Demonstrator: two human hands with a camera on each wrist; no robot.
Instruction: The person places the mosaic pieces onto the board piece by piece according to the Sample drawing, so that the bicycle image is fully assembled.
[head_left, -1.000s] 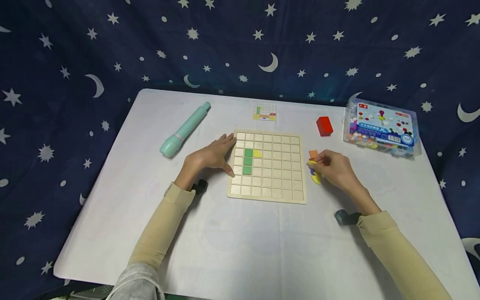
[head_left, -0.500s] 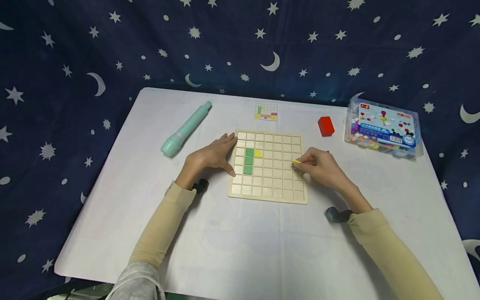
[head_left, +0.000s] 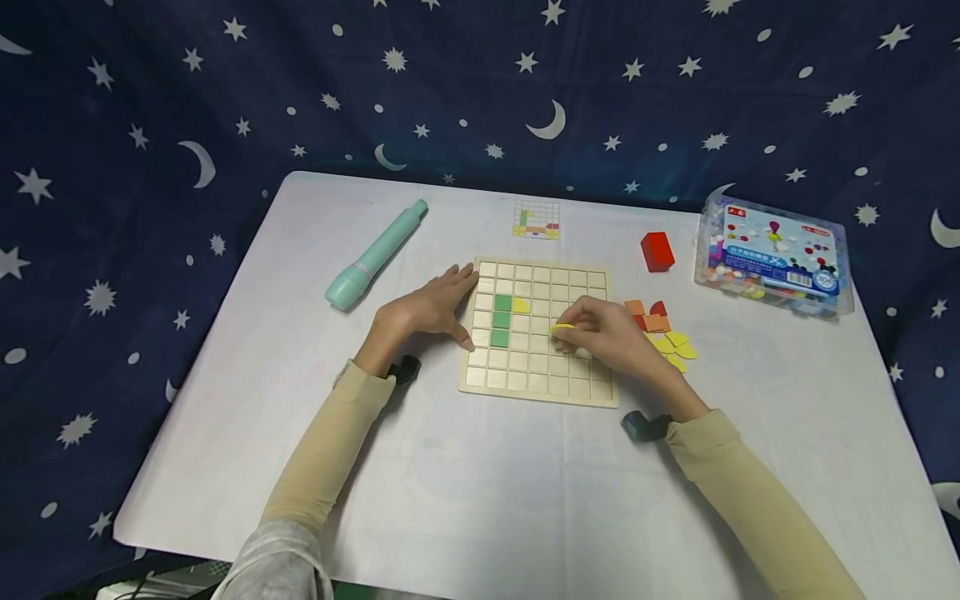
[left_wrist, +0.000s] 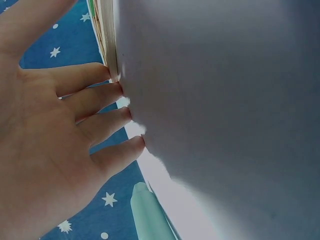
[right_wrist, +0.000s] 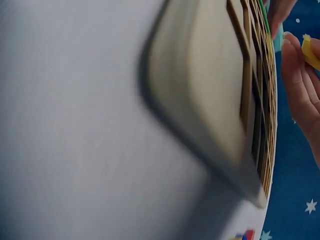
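Note:
A wooden grid board (head_left: 538,385) lies mid-table, with green square tiles (head_left: 502,320) in one column and a yellow tile (head_left: 521,306) beside the top one. My left hand (head_left: 429,309) rests at the board's left edge, fingers spread and straight; the left wrist view shows its fingertips (left_wrist: 116,90) down at the edge. Above the board's right half, my right hand (head_left: 604,332) pinches a yellow tile (head_left: 562,328) between thumb and fingers. The right wrist view shows part of that yellow tile (right_wrist: 311,53) at the fingertips.
Loose orange tiles (head_left: 656,323), red ones and several yellow tiles (head_left: 681,345) lie right of the board. Behind it are a pattern card (head_left: 536,220), a red block (head_left: 657,252) and a clear box (head_left: 774,255) of coloured parts. A mint-green flashlight-shaped object (head_left: 377,255) lies back left.
My right hand has moved left from the loose tiles to over the board, carrying a yellow tile. The tile pile it covered shows now. My left hand has stayed at the board's edge.

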